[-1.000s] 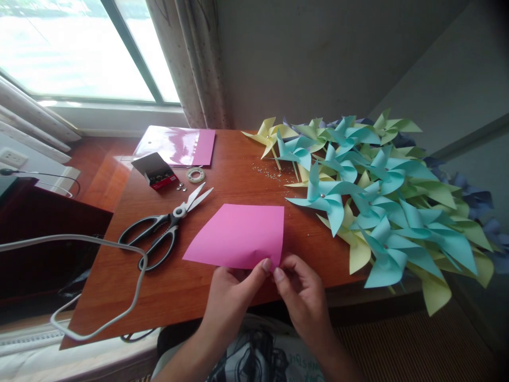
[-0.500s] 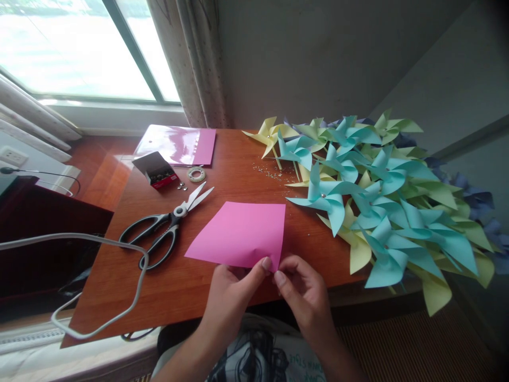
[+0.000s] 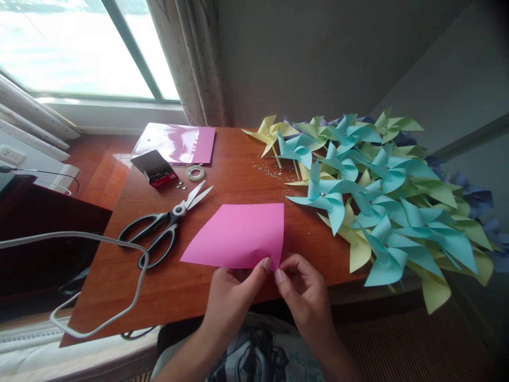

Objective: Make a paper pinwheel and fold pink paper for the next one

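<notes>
1. my left hand [image 3: 233, 294] and my right hand [image 3: 304, 292] meet at the near right corner of a pink paper sheet [image 3: 238, 234]; both are closed in a pinch on that corner, thumb tips almost touching each other.
2. the sheet is thin, matte and smooth, roughly square, and looks folded double, though i cannot tell for sure from this angle. it lies near the front edge of the worktop [image 3: 222, 175], its far edge level across the view, its left corner pointing toward the scissors [image 3: 165, 225], its long axis running left to right.
3. the worktop is glossy reddish-brown wood grain.
4. the scissors have black looped handles and bright steel blades, slightly parted, tips pointing away and to the right, just left of the sheet and apart from it.
5. beyond them sit a small open box [image 3: 155, 168] in dark and red card, a few metal pins beside it, and a small ring of clear tape [image 3: 195, 173].
6. a shiny plastic sleeve [image 3: 175, 143] with pink paper inside lies flat at the far edge.
7. to the right a heap of paper pinwheels [image 3: 377, 196], teal and pale yellow-green with pointed folded vanes, spills over the worktop's right edge.
8. tiny silvery bits [image 3: 270, 171] are scattered between the sheet and the heap.
9. a white cable [image 3: 119, 276] loops at the left.
</notes>
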`<state>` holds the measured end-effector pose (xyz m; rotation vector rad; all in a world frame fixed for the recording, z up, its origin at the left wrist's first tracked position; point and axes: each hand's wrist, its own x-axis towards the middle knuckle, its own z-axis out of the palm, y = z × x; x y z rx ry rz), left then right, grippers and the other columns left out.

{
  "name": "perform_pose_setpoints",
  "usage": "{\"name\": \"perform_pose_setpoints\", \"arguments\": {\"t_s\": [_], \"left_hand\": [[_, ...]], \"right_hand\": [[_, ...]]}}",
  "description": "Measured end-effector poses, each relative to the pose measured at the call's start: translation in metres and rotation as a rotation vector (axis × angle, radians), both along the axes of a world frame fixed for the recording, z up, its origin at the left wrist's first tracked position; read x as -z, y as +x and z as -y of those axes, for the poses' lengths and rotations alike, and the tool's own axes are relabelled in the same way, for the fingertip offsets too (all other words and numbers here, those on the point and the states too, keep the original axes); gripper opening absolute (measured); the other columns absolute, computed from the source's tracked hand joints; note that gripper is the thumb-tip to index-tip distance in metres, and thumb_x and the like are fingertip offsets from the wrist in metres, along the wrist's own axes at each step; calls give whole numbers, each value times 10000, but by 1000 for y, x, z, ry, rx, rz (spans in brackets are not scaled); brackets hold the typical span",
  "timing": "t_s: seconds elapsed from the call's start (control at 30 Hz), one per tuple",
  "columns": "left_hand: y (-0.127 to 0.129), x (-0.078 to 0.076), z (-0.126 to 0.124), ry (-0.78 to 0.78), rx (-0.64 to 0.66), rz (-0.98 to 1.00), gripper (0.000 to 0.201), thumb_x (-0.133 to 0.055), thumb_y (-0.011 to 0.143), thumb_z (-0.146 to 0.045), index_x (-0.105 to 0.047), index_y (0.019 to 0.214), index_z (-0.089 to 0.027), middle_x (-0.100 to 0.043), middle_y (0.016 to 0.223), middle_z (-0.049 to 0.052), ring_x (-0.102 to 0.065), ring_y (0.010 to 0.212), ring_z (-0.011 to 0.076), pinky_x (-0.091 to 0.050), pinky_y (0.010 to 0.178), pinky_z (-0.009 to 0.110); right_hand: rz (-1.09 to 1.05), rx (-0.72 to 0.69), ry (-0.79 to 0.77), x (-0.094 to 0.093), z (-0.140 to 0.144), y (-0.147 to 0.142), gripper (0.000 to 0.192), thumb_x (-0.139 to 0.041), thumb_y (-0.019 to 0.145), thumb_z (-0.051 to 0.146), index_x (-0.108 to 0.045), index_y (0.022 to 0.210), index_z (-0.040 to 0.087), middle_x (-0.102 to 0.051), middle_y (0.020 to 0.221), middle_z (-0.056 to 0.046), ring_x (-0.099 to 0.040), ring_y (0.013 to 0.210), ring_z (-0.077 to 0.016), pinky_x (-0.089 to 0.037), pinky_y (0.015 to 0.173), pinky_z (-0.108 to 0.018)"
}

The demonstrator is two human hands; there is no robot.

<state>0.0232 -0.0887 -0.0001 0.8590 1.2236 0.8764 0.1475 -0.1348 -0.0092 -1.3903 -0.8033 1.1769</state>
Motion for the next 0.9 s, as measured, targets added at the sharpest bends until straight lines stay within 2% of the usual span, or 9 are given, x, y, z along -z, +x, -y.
{"name": "perform_pose_setpoints", "arguments": {"t_s": [0.2, 0.37, 0.47, 0.6, 0.73, 0.9], "left_hand": [[0, 1, 0, -41, 4, 81, 242, -820, 771, -362, -740, 768, -134, -708, 732, 21, -585, 704, 153, -483, 668, 242], [1, 2, -2, -114, -6, 172, 230, -833, 768, -341, -744, 801, -132, -707, 759, 18, -579, 724, 140, -476, 679, 231], [2, 2, -1, -144, -77, 226, 222, -848, 752, -324, -743, 798, -134, -713, 752, 18, -599, 726, 141, -486, 687, 229], [5, 1, -1, -187, -215, 360, 234, -859, 736, -292, -759, 876, -133, -744, 842, 47, -650, 828, 174, -526, 797, 266], [8, 1, -2, -137, -253, 390, 250, -855, 733, -270, -758, 902, -113, -742, 905, 74, -657, 888, 197, -531, 881, 310], [8, 7, -5, -103, -273, 351, 227, -846, 748, -261, -723, 887, -129, -691, 813, 28, -613, 772, 147, -518, 739, 252]], "right_hand": [[-88, -13, 9, -3, 0, -1, 229, -668, 910, 378, -626, 776, 198, -509, 661, 36, -448, 596, -114, -418, 583, -222], [-51, 14, 5, -5, -1, -3, 231, -692, 892, 376, -632, 762, 194, -519, 660, 34, -459, 585, -116, -424, 581, -230], [-26, -3, -16, 0, -1, -1, 240, -681, 896, 365, -603, 748, 193, -529, 665, 33, -470, 597, -115, -397, 566, -221], [-8, -53, -47, 10, 0, 3, 251, -666, 898, 368, -579, 741, 193, -498, 648, 38, -426, 589, -111, -345, 528, -216], [-40, -72, -42, 14, 0, 4, 247, -653, 910, 377, -576, 761, 197, -517, 695, 29, -430, 617, -115, -353, 548, -220], [-57, -124, -25, 9, 1, 3, 204, -627, 939, 375, -620, 835, 200, -566, 775, 12, -472, 671, -127, -375, 586, -234]]}}
